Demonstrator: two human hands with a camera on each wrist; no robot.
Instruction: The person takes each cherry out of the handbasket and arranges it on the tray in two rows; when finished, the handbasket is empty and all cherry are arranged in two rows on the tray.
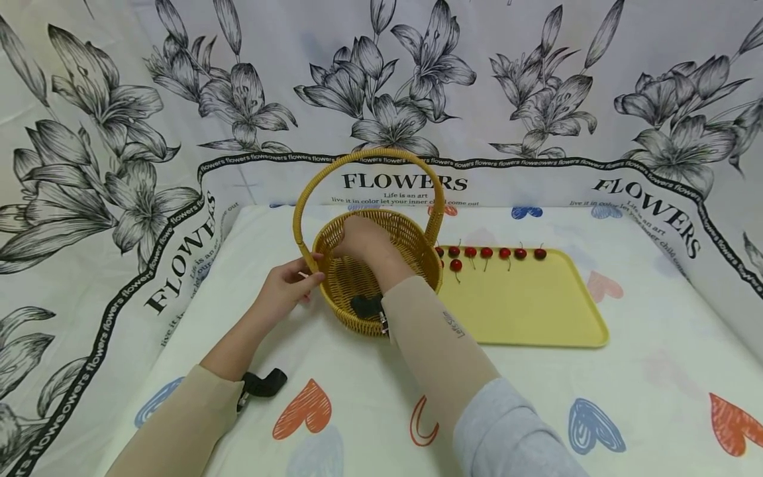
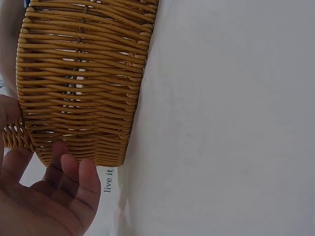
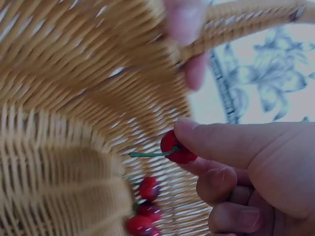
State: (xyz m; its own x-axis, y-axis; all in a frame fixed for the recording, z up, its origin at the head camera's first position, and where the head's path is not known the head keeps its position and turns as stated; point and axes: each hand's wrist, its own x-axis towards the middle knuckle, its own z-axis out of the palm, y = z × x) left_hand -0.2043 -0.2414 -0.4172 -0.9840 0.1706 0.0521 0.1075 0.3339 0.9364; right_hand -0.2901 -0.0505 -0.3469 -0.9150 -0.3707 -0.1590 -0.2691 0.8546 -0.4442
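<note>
right hand (image 1: 363,238) down inside the basket (image 1: 346,318), thumb and forefinger pinching a red cherry (image 3: 169,142), green stem jutting out; other fingers curled. left hand (image 1: 289,285) grips the basket's rim at the handle's foot. loose cherries (image 3: 149,211) lie in the basket. yellow tray (image 1: 524,305) to the right, row of cherries (image 1: 486,252) along far edge; basket hides its left end. basket rounded, golden-brown wicker, open weave.

Pinched cherry (image 3: 180,155): from above, the right hand (image 1: 365,240) hides it.
Wicker basket (image 1: 348,316): weave blurred in the right wrist view.
Yellow tray (image 1: 530,298): I lose its left end behind basket and right sleeve (image 1: 441,358).
</note>
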